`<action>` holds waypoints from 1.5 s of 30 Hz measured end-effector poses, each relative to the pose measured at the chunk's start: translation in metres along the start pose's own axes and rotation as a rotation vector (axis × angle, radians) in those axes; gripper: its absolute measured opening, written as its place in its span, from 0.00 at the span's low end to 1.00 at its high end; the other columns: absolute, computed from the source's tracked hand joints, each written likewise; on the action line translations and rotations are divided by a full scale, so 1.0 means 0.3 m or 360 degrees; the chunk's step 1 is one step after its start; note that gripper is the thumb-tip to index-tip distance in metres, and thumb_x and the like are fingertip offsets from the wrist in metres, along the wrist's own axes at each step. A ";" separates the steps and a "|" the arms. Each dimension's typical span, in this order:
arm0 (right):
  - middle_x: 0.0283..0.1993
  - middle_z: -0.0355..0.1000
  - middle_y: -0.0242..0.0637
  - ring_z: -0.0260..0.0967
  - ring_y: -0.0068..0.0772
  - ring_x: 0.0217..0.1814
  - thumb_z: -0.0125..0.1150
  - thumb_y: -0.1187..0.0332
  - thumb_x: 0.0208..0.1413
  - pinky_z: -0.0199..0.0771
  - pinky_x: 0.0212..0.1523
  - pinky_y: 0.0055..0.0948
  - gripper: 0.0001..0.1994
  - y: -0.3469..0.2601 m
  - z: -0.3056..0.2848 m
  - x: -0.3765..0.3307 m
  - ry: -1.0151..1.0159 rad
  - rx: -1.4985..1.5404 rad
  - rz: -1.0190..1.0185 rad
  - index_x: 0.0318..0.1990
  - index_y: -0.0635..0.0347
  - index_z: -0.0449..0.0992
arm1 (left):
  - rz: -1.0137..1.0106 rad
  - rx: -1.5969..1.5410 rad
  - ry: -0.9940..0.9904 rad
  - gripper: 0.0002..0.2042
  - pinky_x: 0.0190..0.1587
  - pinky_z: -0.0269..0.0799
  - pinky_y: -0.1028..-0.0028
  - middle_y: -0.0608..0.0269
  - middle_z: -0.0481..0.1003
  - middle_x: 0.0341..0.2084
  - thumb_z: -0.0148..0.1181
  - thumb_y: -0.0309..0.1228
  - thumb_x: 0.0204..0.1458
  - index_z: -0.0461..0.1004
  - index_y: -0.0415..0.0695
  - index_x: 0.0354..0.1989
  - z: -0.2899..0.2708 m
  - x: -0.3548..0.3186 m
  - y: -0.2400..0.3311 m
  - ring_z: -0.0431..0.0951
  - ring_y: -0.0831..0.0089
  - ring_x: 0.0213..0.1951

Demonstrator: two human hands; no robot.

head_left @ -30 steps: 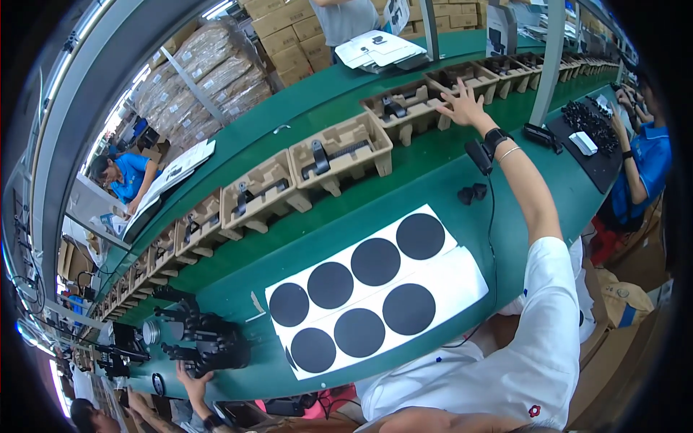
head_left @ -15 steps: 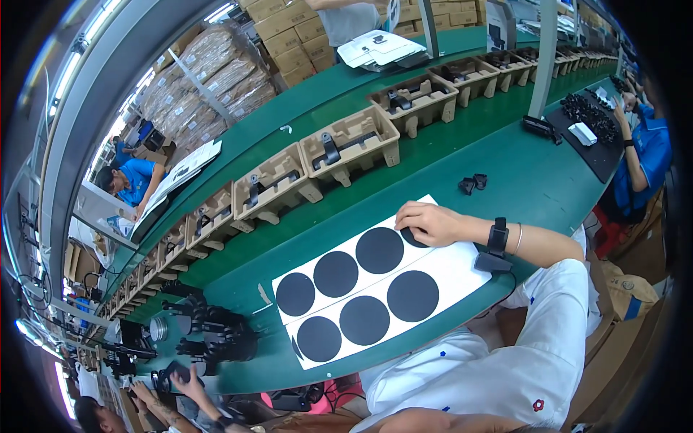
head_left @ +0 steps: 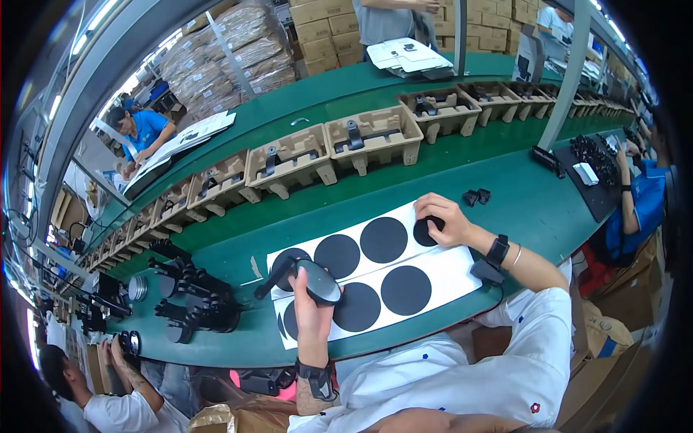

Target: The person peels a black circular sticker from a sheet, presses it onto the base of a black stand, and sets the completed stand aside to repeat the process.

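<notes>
My left hand (head_left: 309, 303) grips a black device (head_left: 310, 278) with a rounded dark pad and a short arm, holding it just above a white sheet (head_left: 447, 270) that carries several black round discs. My right hand (head_left: 442, 219) rests on the sheet's far right corner, fingers curled over one black disc (head_left: 426, 231) there. Whether the fingers pinch that disc I cannot tell. Both wrists wear black bands.
Brown pulp trays (head_left: 375, 137) with black parts run along the green conveyor behind the sheet. Two small black pieces (head_left: 476, 196) lie right of my right hand. A heap of black devices (head_left: 195, 296) sits left. Other workers sit left, right and across the line.
My right hand came back from the far trays down onto the sheet's right corner. My left hand came up from the lower left with the black device and now holds it over the sheet.
</notes>
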State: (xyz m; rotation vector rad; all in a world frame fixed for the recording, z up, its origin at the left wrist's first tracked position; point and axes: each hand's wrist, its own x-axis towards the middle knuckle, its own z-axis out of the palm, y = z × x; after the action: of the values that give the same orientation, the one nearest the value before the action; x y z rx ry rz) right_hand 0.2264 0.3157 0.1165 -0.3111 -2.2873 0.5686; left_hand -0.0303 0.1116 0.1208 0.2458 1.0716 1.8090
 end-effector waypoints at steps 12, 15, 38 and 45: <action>0.39 0.69 0.42 0.70 0.36 0.44 0.53 0.84 0.40 0.70 0.50 0.32 0.12 -0.171 -0.068 -0.322 0.1325 0.0083 0.0327 0.36 0.66 0.68 | 0.0172 -0.0138 -0.0117 0.21 0.42 0.69 0.56 0.61 0.65 0.51 0.43 0.48 0.59 0.55 0.59 0.59 -0.063 -0.029 0.008 0.69 0.68 0.48; 0.38 0.68 0.40 0.69 0.32 0.43 0.54 0.83 0.46 0.70 0.48 0.30 0.09 -0.212 -0.077 -0.323 0.1566 0.0064 0.0418 0.36 0.64 0.67 | 0.0217 -0.0124 -0.0149 0.21 0.42 0.70 0.56 0.61 0.65 0.51 0.40 0.50 0.60 0.54 0.58 0.60 -0.069 -0.024 -0.002 0.69 0.67 0.49; 0.29 0.66 0.34 0.69 0.21 0.28 0.58 0.84 0.48 0.76 0.27 0.19 0.06 -0.712 0.383 -0.004 0.0718 0.2186 0.0973 0.30 0.65 0.68 | 0.0394 -0.0170 -0.0959 0.35 0.59 0.57 0.52 0.39 0.54 0.60 0.24 0.65 0.54 0.48 0.55 0.63 0.007 -0.284 0.068 0.56 0.41 0.60; 0.29 0.66 0.34 0.68 0.21 0.27 0.58 0.83 0.48 0.75 0.27 0.18 0.06 -0.712 0.391 -0.007 0.0789 0.2197 0.0865 0.30 0.65 0.68 | 0.0328 -0.0237 -0.0908 0.35 0.59 0.57 0.51 0.39 0.54 0.60 0.23 0.65 0.54 0.48 0.55 0.63 0.007 -0.291 0.068 0.57 0.40 0.60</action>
State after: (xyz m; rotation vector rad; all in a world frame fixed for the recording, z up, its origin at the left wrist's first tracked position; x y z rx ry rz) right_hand 0.1325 0.0928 0.1463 -0.2980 -0.9302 1.8911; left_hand 0.0014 0.0387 0.1620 0.7524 0.5208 1.8262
